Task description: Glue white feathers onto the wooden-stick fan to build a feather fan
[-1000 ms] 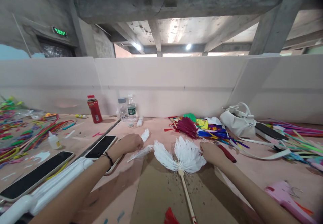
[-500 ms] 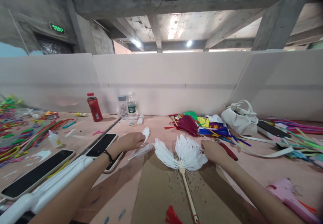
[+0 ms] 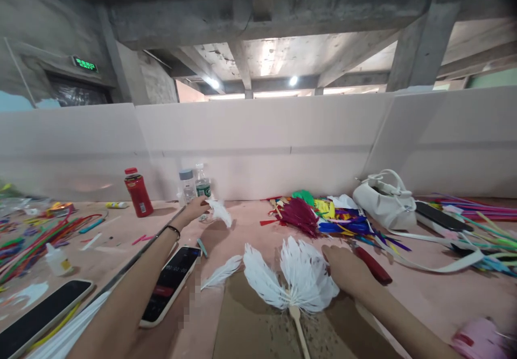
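Observation:
My left hand [image 3: 194, 212] is stretched forward, its fingers pinched on a white feather [image 3: 220, 213] held above the table near the bottles. On a brown cardboard sheet [image 3: 250, 326] lies a white feather fan [image 3: 305, 278] in two clumps, fixed to a wooden handle [image 3: 299, 329]. My right hand [image 3: 343, 267] is curled at the fan's right edge; its fingertips are partly hidden, and I cannot tell what is in them. Another loose white feather [image 3: 223, 271] lies left of the fan, overlapping the cardboard's corner.
Behind stand a red bottle [image 3: 138, 193] and clear bottles [image 3: 202, 184]. Phones [image 3: 172, 283] lie by my left arm, with a glue bottle [image 3: 58, 261] beyond. Coloured tassels [image 3: 299, 216], a white handbag [image 3: 383, 202], a red-handled tool [image 3: 374, 266] and a pink glue gun [image 3: 480, 337] lie rightward.
My left hand has moved forward and left, carrying the feather away from the fan towards the bottles. My right hand stays by the fan's edge. The view has tilted up.

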`<action>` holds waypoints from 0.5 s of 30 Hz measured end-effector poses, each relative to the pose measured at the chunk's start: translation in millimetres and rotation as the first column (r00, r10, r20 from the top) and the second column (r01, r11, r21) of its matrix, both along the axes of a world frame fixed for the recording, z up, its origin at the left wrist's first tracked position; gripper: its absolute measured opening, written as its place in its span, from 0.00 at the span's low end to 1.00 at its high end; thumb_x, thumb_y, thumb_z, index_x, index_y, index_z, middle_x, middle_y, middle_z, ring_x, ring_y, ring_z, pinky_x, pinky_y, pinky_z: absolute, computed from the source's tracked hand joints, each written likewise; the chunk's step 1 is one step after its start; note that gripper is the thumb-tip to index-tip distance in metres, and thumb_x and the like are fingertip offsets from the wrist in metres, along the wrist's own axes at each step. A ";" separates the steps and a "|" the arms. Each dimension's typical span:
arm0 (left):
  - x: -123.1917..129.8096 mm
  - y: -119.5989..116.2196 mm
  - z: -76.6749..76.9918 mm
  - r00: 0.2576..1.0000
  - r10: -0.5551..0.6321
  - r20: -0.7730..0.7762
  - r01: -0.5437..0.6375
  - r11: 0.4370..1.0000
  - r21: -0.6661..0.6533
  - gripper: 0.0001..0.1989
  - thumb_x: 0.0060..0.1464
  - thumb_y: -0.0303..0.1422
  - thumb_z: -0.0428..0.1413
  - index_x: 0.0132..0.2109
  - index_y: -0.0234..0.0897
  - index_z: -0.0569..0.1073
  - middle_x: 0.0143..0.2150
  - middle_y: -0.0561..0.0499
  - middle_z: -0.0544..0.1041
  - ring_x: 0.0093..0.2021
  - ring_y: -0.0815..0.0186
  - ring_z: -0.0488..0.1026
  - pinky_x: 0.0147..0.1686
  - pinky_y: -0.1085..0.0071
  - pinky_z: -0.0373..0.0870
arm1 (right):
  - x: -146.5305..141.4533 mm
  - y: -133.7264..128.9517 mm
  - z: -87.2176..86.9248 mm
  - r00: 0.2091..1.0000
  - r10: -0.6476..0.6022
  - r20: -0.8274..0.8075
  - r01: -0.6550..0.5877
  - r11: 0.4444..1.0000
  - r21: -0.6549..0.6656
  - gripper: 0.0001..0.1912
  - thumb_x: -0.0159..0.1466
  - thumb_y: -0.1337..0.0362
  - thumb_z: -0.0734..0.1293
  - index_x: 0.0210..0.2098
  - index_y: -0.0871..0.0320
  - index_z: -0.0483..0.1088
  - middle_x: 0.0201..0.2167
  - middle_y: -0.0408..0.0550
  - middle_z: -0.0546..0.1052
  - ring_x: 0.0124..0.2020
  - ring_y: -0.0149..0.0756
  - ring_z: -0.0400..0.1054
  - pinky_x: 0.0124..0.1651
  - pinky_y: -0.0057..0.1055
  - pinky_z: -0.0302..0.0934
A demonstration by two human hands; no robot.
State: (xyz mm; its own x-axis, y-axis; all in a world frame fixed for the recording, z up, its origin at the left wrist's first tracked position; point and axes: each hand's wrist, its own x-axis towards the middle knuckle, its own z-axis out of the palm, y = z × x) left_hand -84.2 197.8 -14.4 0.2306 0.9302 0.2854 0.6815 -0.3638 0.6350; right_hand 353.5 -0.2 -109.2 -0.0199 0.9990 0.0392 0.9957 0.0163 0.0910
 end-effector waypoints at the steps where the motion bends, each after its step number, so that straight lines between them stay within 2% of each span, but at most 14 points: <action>1: 1.1 0.5 -2.1 0.998 -0.039 0.042 0.040 0.999 -0.034 0.16 0.66 0.38 0.58 0.56 0.34 0.74 0.53 0.44 0.77 0.47 0.59 0.78 0.45 0.58 0.79 | -0.8 -0.4 -0.8 1.000 -0.004 0.007 0.004 1.000 0.000 0.19 0.67 0.76 0.57 0.51 0.62 0.73 0.48 0.63 0.79 0.52 0.54 0.73 0.46 0.39 0.60; 6: 18.1 -12.4 -8.6 0.963 -0.214 0.162 0.238 0.961 -0.140 0.14 0.66 0.42 0.57 0.45 0.34 0.72 0.43 0.46 0.79 0.42 0.62 0.79 0.43 0.63 0.77 | -2.6 -0.9 -4.3 0.999 -0.018 0.027 0.018 1.000 -0.007 0.21 0.67 0.77 0.55 0.54 0.61 0.71 0.49 0.63 0.77 0.52 0.56 0.73 0.43 0.38 0.60; 10: 46.2 -38.2 -27.7 0.935 -0.334 0.115 0.352 0.912 -0.212 0.19 0.64 0.51 0.54 0.42 0.38 0.68 0.39 0.45 0.81 0.39 0.61 0.81 0.40 0.65 0.77 | 1.7 2.0 -5.2 1.000 -0.008 0.016 0.008 1.000 -0.019 0.17 0.68 0.74 0.57 0.51 0.61 0.71 0.48 0.62 0.78 0.50 0.55 0.73 0.43 0.38 0.59; 13: 58.2 -46.6 -36.1 0.943 -0.333 0.012 0.328 0.924 -0.194 0.20 0.63 0.53 0.55 0.42 0.39 0.69 0.35 0.47 0.81 0.35 0.62 0.81 0.38 0.65 0.77 | 5.6 4.4 -5.7 1.000 0.003 0.008 -0.003 1.000 -0.022 0.15 0.68 0.73 0.58 0.50 0.61 0.71 0.47 0.62 0.78 0.49 0.54 0.74 0.43 0.38 0.58; 15: 54.3 -40.5 -29.0 0.963 -0.262 -0.061 0.254 0.960 -0.118 0.19 0.67 0.51 0.51 0.46 0.39 0.70 0.37 0.48 0.80 0.36 0.63 0.80 0.38 0.65 0.77 | 7.0 5.2 -6.3 1.000 0.009 0.010 -0.009 1.000 -0.018 0.15 0.68 0.72 0.58 0.50 0.62 0.72 0.46 0.62 0.79 0.49 0.55 0.74 0.43 0.39 0.58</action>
